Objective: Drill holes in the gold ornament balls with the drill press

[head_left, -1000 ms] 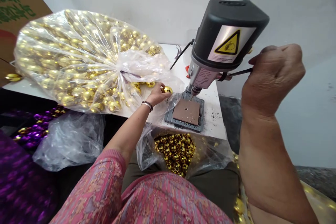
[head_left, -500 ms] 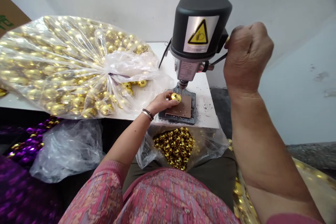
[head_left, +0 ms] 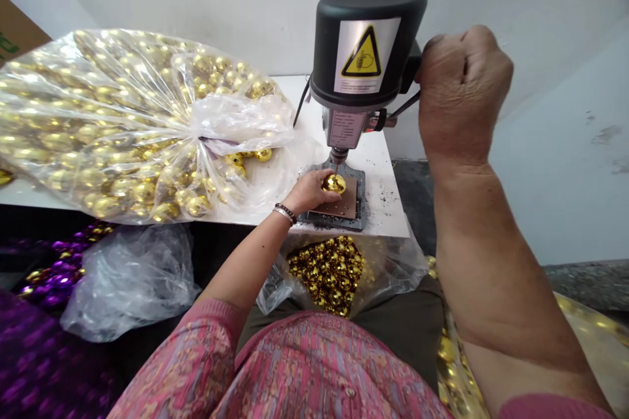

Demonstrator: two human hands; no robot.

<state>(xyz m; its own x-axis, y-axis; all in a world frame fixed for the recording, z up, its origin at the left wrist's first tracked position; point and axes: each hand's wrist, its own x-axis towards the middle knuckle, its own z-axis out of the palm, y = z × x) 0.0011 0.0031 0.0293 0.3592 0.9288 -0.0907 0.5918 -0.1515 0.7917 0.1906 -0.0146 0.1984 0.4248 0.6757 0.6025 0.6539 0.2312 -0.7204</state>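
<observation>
Under the bit of a small black drill press (head_left: 368, 39), my left hand (head_left: 315, 190) pinches a shiny gold ball (head_left: 335, 184) from its left side. The ball rests over a brown board (head_left: 346, 203) on the grey machine base (head_left: 361, 193). The thin bit comes down at the top of the ball; whether it has entered the ball I cannot tell. My right hand (head_left: 464, 95) is closed in a fist round the press's feed lever (head_left: 409, 105), whose end is hidden in the palm.
A big clear bag of gold balls (head_left: 122, 124) covers the left of the white table (head_left: 378, 173). Below the table edge, an open plastic bag holds many gold balls (head_left: 329, 275). Crumpled plastic (head_left: 132, 281) and purple balls (head_left: 54, 275) lie lower left. Dark shavings dot the table.
My left hand has shifted slightly right, bringing the gold ball directly beneath the bit. My right hand stays on the lever. The view has shifted a little.
</observation>
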